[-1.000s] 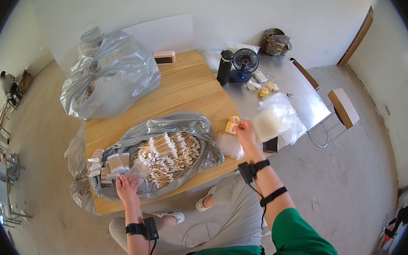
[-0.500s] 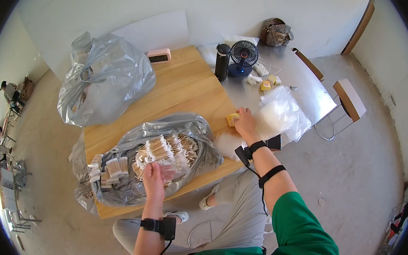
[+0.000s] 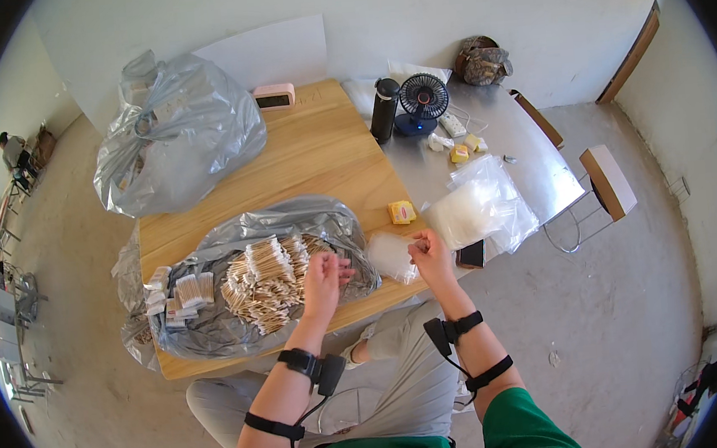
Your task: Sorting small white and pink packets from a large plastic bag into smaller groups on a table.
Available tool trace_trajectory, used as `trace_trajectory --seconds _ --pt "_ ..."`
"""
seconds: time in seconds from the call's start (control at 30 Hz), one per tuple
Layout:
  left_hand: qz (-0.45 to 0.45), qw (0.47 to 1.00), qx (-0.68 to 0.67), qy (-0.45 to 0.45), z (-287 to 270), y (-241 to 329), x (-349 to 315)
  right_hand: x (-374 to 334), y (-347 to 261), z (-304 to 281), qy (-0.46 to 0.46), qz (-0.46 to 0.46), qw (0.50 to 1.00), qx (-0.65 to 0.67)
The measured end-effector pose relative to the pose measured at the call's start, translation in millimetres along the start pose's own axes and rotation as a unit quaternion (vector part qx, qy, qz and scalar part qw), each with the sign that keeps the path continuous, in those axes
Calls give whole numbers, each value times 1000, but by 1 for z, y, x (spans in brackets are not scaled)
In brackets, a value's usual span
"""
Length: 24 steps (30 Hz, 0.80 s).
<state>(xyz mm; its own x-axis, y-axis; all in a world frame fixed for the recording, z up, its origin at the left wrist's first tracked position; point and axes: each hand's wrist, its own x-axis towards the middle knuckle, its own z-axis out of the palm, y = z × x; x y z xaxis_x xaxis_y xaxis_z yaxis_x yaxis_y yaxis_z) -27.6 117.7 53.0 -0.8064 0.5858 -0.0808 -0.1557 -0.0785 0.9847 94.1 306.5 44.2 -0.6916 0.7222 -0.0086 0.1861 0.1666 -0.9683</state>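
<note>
My left hand (image 3: 323, 286) is over the right side of a heap of cotton swabs (image 3: 262, 282), its fingers apart and nothing visible in them. The heap lies in an opened grey plastic bag (image 3: 215, 332) on the wooden table. Bundles of swabs (image 3: 194, 291) sit at the heap's left. My right hand (image 3: 434, 260) is at the right edge of a small pile of clear plastic bags (image 3: 390, 257), fingertips curled together at the pile; the bag edge between them is hard to make out. Beyond it lies a small yellow packet (image 3: 401, 212).
A large filled grey bag (image 3: 179, 137) and a pink clock (image 3: 274, 96) stand at the back of the wooden table (image 3: 319, 155). On the metal table are a black bottle (image 3: 384, 111), a fan (image 3: 423, 99), a camouflage cap (image 3: 482, 60), larger clear bags (image 3: 479, 206) and a phone (image 3: 470, 255).
My right hand has left the yellow packet and drawn back toward me to the clear bags. My left hand has moved right across the swab heap. The view has shifted slightly.
</note>
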Motion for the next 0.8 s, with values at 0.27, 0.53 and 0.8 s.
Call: trace_trajectory --seconds 0.27,0.53,0.8 --pt "52 976 100 184 -118 8 -47 -13 -25 33 76 -102 886 -446" --pt "136 829 411 355 -224 29 -58 -13 0 66 -80 -223 821 -519" --pt "7 748 589 306 -262 25 -32 -22 2 77 -131 -147 797 -570"
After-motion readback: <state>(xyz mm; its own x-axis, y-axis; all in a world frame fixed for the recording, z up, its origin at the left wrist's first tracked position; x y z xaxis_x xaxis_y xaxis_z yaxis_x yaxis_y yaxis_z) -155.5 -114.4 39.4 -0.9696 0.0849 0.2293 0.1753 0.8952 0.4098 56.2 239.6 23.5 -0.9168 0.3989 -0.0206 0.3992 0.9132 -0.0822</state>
